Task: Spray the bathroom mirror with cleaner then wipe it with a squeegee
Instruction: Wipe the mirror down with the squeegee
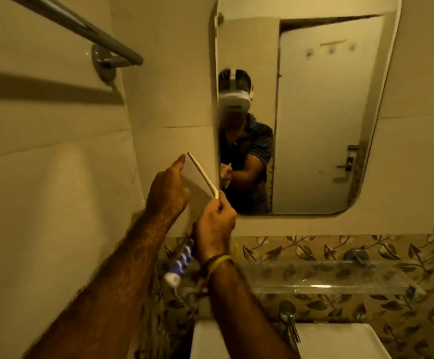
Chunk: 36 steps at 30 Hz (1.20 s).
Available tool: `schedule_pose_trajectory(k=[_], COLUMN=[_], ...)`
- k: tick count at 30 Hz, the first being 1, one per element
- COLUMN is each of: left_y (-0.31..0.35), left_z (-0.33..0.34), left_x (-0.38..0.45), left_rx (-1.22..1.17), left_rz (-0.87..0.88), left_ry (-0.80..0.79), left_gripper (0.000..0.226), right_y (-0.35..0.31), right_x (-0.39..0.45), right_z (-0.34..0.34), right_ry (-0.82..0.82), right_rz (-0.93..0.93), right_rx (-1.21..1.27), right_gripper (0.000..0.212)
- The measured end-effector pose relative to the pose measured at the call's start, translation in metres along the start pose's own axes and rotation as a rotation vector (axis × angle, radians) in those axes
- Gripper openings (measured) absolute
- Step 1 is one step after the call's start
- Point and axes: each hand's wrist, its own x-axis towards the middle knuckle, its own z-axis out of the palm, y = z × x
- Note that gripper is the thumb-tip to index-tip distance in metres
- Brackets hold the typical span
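Down by the sink (340,340), both arms reach up toward the wall. The right hand (214,229) is curled around the handle of the squeegee (203,174), whose pale blade angles up beside the mirror's left edge, looking just off the glass, though it's hard to tell. The left hand (168,189) is loose and holds nothing, with one finger out near the blade's top end. A purple-striped tube (182,260) lies on the shelf behind the wrists. Farther back, the mirror (327,125) doesn't show obvious spray or streaks, so spraying can't be confirmed. No sprayer is in sight. Looks like the wipe is about to start, with basically the whole pane left.
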Motion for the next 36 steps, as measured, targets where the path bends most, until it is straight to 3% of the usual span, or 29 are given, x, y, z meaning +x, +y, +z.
schedule_pose_trajectory(k=[4,8,15,18,22,25,29,33,36], left_y=[0.013,0.044,0.093,0.111,0.122,0.113,0.097,0.087,0.087], left_z=[0.0,0.004,0.012,0.023,0.041,0.052,0.066,0.087,0.093], left_x=[0.005,0.013,0.051,0.066,0.074,0.071,0.055,0.031,0.026], left_rx=[-0.159,-0.231,-0.235,-0.249,-0.257,-0.351,-0.293,-0.095,-0.035], left_rz=[-0.07,0.027,0.138,0.135,0.026,0.04,0.057,0.081,0.062], left_ry=[0.176,0.269,0.289,0.273,0.265,0.32,0.383,0.308,0.231], left_gripper=[0.074,0.072,0.077,0.076,0.076,0.078,0.077,0.07,0.071], right_y=[-0.035,-0.088,-0.194,-0.226,-0.22,-0.181,-0.082,0.002,0.004], right_x=[0.004,0.041,0.126,0.153,0.166,0.164,0.138,0.096,0.089], right_z=[-0.04,-0.05,-0.021,-0.009,-0.012,-0.037,-0.106,-0.179,-0.193], right_ry=[-0.19,-0.159,-0.083,-0.053,-0.037,-0.026,-0.164,-0.215,-0.197], right_rz=[-0.26,-0.541,-0.976,-1.006,-1.095,-1.13,-1.047,-0.863,-0.774], right_rx=[-0.067,-0.19,-0.725,-0.839,-0.908,-0.923,-1.021,-1.121,-1.118], right_gripper=[0.04,0.042,0.046,0.046,0.046,0.052,0.057,0.07,0.068])
